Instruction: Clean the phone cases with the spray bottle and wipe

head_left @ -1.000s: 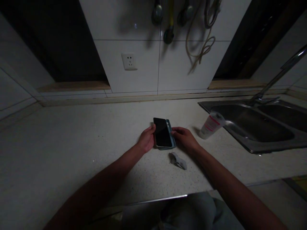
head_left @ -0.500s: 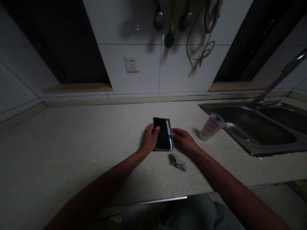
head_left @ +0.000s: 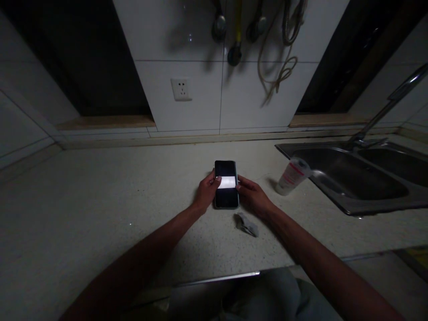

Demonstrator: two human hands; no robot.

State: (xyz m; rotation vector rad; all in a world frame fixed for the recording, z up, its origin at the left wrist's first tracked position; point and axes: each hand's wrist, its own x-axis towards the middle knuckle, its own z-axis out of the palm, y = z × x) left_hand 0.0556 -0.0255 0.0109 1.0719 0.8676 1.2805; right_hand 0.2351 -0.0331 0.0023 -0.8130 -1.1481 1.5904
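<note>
The left hand [head_left: 207,194] and right hand [head_left: 252,196] pinch the long edges of a phone [head_left: 226,185] flat on the worktop [head_left: 100,200]; a grey rag [head_left: 246,224] lies just below the right fingers [head_left: 240,187]; open room stretches left of the left fingers [head_left: 217,179].

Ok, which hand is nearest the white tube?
The right hand, on the phone's edge facing the white tube; the left hand holds the opposite edge.

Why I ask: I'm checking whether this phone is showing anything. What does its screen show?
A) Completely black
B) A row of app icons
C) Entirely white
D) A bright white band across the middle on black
D. The screen of the phone, held at its edges by the left hand and the right hand, is black with a bright white band across its middle.
</note>
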